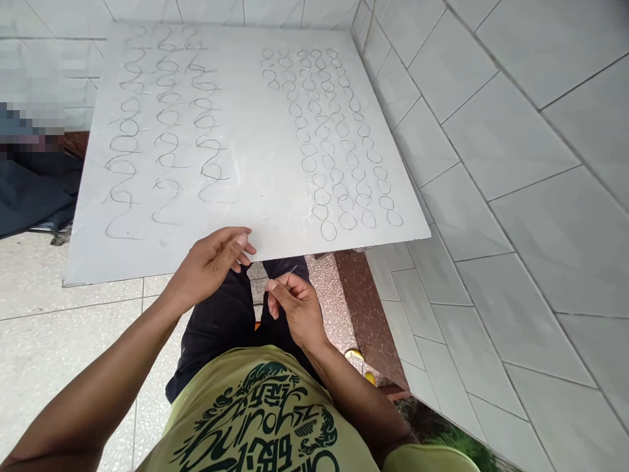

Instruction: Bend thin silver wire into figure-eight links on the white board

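My left hand (216, 262) is at the front edge of a white board (250, 157). Its thumb rests against the curled fingers, and anything between them is too small to make out. Lower and to the right, my right hand (297, 308) is closed in a pinch in front of my lap. A thin, shiny wire-like piece (293, 269) sticks up from its fingers. On the board's left part lie columns of thin curved wire-like pieces (170, 118) with open ends. Columns of figure-eight wire-like pieces (337, 137) cover the right part.
A tiled wall (515, 164) runs close along the right side, and another meets the board's far edge. Dark cloth (39, 190) is beyond the board's left edge. Pale floor tiles (73, 347) show below, with my legs under the board's front edge.
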### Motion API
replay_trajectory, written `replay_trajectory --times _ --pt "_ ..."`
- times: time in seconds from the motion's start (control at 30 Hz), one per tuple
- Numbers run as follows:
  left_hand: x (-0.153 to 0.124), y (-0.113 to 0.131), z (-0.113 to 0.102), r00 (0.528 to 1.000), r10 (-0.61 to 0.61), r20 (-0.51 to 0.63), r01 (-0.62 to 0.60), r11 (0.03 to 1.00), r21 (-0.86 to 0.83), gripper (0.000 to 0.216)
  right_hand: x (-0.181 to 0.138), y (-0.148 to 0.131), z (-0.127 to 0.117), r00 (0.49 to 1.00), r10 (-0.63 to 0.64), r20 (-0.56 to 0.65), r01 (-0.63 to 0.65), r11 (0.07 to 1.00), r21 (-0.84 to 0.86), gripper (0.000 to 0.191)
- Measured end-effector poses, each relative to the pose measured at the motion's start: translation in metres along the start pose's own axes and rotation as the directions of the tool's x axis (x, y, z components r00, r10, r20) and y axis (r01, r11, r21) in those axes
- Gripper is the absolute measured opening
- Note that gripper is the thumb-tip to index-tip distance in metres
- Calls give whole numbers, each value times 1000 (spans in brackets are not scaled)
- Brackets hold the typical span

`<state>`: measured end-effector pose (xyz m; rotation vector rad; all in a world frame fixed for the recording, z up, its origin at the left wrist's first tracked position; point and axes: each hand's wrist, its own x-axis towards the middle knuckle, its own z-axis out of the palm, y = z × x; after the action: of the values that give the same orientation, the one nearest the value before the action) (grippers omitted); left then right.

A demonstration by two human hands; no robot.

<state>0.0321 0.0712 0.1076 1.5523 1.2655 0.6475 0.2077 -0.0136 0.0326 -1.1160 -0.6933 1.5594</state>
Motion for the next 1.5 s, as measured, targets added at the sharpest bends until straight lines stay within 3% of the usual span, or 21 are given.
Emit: replay_trajectory --times 0.17,0.27,0.4,0.47,0.57,0.67,0.77,0.9,1.0,1.13,1.33,1.5 --pt "-12 -13 -2 990 139 -21 -118 903 413 46 2 0 -2 999 -21 -27 20 1000 -22 31" --pt "-9 -18 -8 962 273 30 -241 787 568 44 2 3 -3 1000 -6 -30 5 999 -42 33" --pt "-3 -15 -10 956 281 89 -261 665 700 45 1 7 -1 999 -3 -44 0 998 -58 34" --pt "-2 -10 -6 959 280 52 -243 709 662 43 1 7 0 998 -2 -57 0 999 -45 33" --pt "-8 -1 3 963 241 -122 -154 862 483 46 1 5 2 997 -23 -70 23 1000 0 29" --pt "-23 2 17 930 139 -340 -35 955 295 57 1 1 4 995 -57 -87 61 997 47 27" --pt "-42 -2 32 899 72 -432 7 984 178 67 2 -1 7 992 -65 -105 73 995 68 28" --pt "-57 -12 46 903 7 -429 10 999 38 51 3 1 13 992 -62 -112 71 994 80 30" --pt "-57 -20 51 933 -76 -351 39 993 -109 34 3 4 17 993 -58 -99 66 994 83 30" --pt "-51 -28 56 941 -118 -317 40 969 -243 32 2 10 19 997 -25 -72 28 998 47 35" --pt "-49 -33 60 944 -111 -310 31 967 -254 28 1 17 12 997 35 -66 -32 999 40 37" --pt "-52 -37 60 942 -15 -334 -39 987 -153 23 2 19 8 998 39 -54 -37 999 32 36"
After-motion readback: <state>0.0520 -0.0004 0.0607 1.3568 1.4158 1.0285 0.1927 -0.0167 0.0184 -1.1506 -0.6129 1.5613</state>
